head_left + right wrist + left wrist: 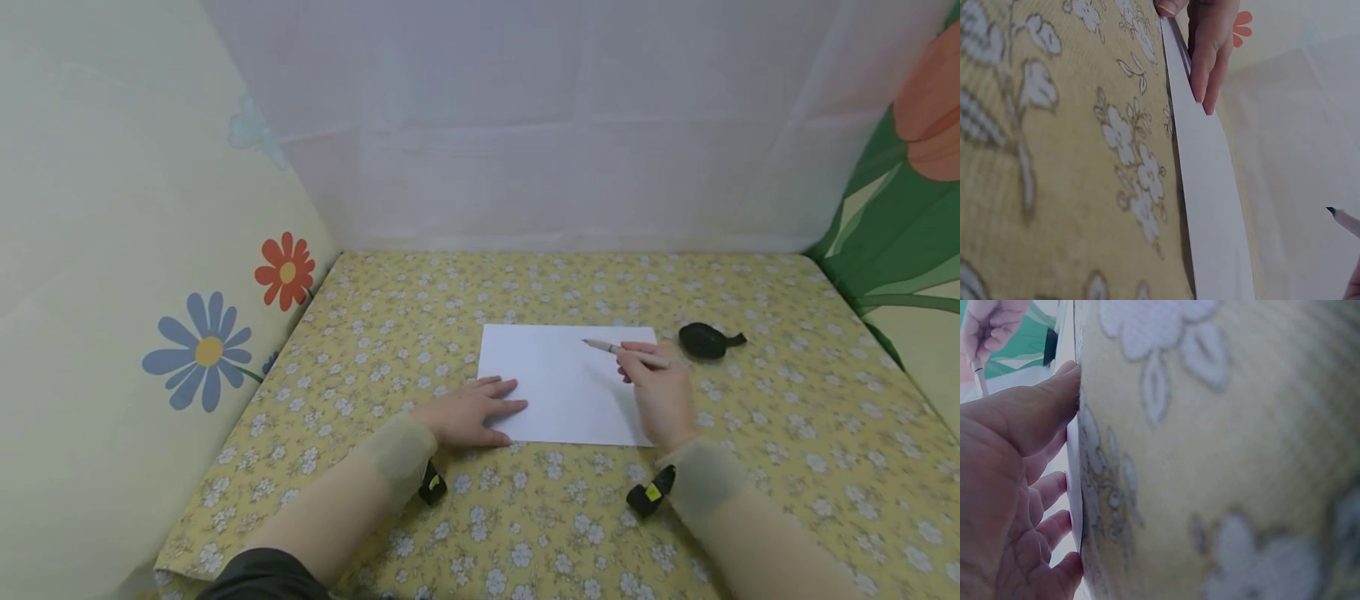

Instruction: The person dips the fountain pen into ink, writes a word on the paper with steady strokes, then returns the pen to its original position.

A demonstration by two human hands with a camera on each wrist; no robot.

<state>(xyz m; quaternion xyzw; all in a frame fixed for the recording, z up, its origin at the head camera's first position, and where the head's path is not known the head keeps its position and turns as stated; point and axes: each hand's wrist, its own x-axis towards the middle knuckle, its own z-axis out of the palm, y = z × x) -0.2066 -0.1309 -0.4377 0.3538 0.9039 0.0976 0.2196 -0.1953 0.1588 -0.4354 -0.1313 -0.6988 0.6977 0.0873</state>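
A blank white sheet of paper (566, 367) lies on the flowered tablecloth. My left hand (468, 412) rests on its left part with the fingers spread; in the left wrist view, the thumb (1047, 403) lies at the paper's near edge. Over the right part of the sheet, my right hand (660, 392) holds a pale slim pen (637, 357) between thumb and fingers. The pen points left, and its dark tip (1330, 210) appears uncapped and raised above the paper in the right wrist view.
A black oval object (703, 341) with a short tail sits just right of the paper's far corner. The yellow flowered tablecloth (405, 333) covers the table. A pale wall (570, 125) stands behind, with flower-printed panels on both sides.
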